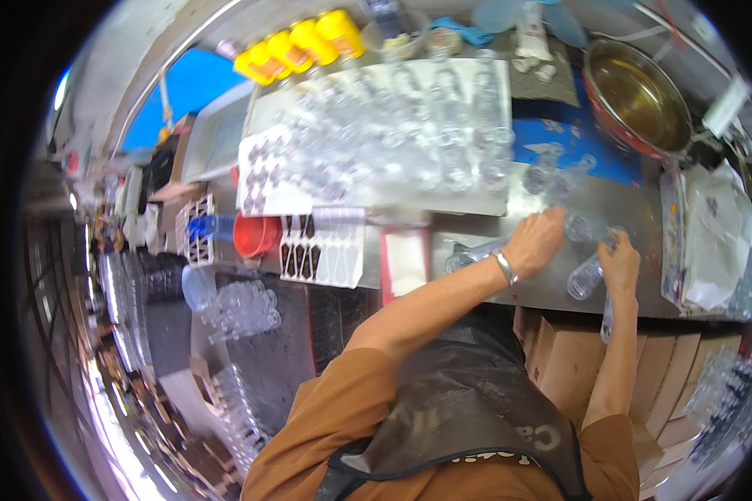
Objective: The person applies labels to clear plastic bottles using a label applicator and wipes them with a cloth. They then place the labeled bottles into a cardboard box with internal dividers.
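Note:
A clear plastic bottle (587, 227) lies between my two hands above the metal table. My right hand (620, 263) is closed around its right end. My left hand (536, 244), with a silver bangle at the wrist, has its fingers curled against the other end; whatever they pinch is hidden. Beside my right hand another clear bottle (585, 278) lies tilted on the table. Two more bottles, one of them nearer (541, 171), lie just beyond my hands. Next to my left wrist is a clear bottle (470, 255), partly covered by the forearm.
Many clear bottles (409, 163) cover a white board (493, 203) at the back. Label sheets (263, 171) and a cut-out sheet (322, 250) lie left. A red-rimmed white tray (406, 260), red cup (255, 235), yellow containers (307, 39) and liquid-filled pot (639, 96) stand around. Cardboard boxes (572, 355) sit below.

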### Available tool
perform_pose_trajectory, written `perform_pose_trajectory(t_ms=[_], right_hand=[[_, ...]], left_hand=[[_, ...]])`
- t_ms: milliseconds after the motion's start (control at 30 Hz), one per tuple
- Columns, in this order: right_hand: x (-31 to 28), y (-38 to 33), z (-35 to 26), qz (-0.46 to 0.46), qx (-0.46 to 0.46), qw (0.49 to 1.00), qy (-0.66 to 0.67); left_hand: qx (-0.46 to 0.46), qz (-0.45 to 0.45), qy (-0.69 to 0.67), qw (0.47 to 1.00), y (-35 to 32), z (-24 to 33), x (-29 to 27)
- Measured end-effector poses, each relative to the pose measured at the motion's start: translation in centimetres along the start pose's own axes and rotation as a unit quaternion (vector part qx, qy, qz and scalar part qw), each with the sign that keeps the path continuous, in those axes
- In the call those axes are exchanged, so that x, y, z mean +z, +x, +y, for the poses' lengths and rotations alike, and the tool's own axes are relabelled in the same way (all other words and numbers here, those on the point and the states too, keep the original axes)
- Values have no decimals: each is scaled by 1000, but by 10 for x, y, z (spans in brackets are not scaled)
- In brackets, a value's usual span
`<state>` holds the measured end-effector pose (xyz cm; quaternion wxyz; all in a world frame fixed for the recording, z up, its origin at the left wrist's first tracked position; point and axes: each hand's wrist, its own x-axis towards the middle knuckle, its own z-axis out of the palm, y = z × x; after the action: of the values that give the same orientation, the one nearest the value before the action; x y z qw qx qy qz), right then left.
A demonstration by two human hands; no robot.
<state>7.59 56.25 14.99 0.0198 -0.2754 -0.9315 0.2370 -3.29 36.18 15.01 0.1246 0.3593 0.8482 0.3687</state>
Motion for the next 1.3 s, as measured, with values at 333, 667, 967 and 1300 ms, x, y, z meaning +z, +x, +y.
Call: perform_pose_trajectory(t_ms=[333, 667, 967, 1300], right_hand=[[-56, -116, -152, -53, -126, 991, 9], [-6, -178, -393, -268, -425, 857, 116], [114, -286, -526, -400, -684, 602, 93], [276, -550, -660, -467, -746, 462, 107]], left_hand=[[-62, 130, -90, 985, -256, 2, -190], [-328, 373, 62, 866, -502, 12, -269], [-567, 573, 153, 571, -708, 38, -242], [-638, 606, 145, 452, -989, -92, -253]])
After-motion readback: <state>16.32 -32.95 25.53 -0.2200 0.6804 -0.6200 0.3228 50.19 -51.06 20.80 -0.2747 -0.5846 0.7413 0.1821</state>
